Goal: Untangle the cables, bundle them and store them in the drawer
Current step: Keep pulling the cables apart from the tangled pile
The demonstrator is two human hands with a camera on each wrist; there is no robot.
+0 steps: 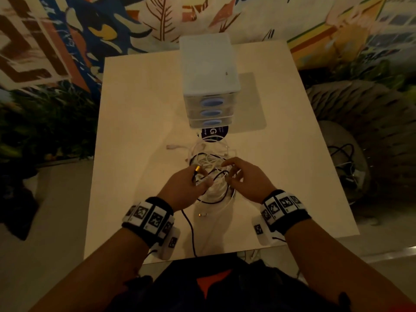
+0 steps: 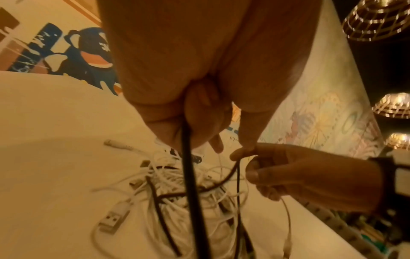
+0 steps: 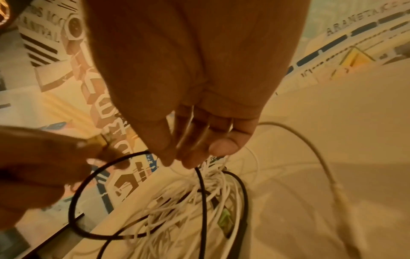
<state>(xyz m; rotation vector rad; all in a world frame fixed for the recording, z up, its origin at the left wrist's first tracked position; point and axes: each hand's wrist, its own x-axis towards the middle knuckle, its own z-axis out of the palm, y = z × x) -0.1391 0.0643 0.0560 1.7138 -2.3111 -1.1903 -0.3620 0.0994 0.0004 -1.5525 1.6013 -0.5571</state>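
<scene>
One tangle of cables (image 1: 211,167) lay before one drawer unit (image 1: 209,86), which had three drawers; white cables were too knotted to count. Two hands (image 1: 184,188) worked there.

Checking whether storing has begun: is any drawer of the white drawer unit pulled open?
No, in the head view all three drawers of the drawer unit sit flush and closed.

**Surroundings, off-task items**

Landmark: white counter (image 1: 139,122). A dark round sticker (image 1: 215,132) with white print lies flat on it, near centre. Beyond its far edge: painted mural wall (image 1: 108,25) in blue, orange and cream. Left of the counter: dark foliage (image 1: 45,122). Right of the counter: a grey ribbed round object (image 1: 364,113), loose black wires (image 1: 344,163) beside it. Woven lamps (image 2: 375,19) hang overhead in the left wrist view.
</scene>
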